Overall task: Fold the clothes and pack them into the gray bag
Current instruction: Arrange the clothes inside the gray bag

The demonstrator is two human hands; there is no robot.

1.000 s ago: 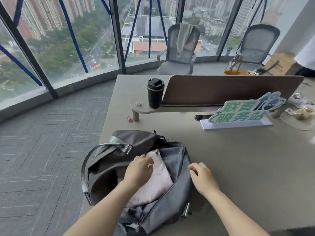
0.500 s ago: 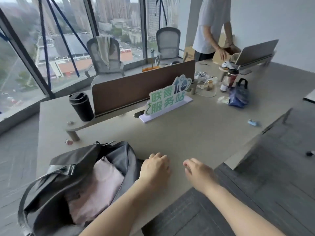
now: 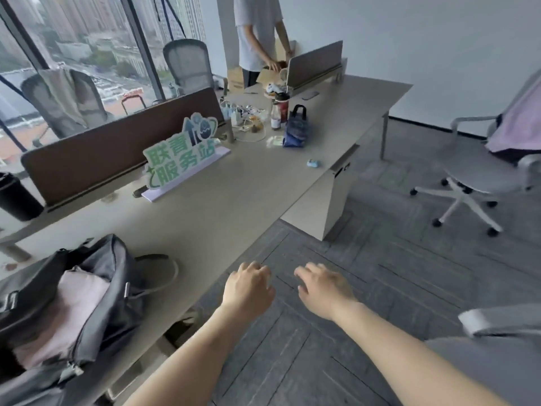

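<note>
Head view: your left hand (image 3: pixel 248 290) and right hand (image 3: pixel 320 291) hang side by side over the carpeted floor (image 3: pixel 366 288), just past the desk (image 3: pixel 234 194) edge. Both hands hold nothing; the fingers of each curl loosely downward. The gray bag (image 3: pixel 96 285) lies unzipped on the desk at your lower left, well apart from both hands. A folded pink garment (image 3: pixel 73 306) sits inside its opening. A purple garment (image 3: pixel 518 124) drapes over the office chair (image 3: pixel 480 171) at the far right. A green sign (image 3: pixel 181 153) stands mid-desk before a brown divider (image 3: pixel 96 156). Another person (image 3: pixel 257 33) stands at the far desk end.
</note>
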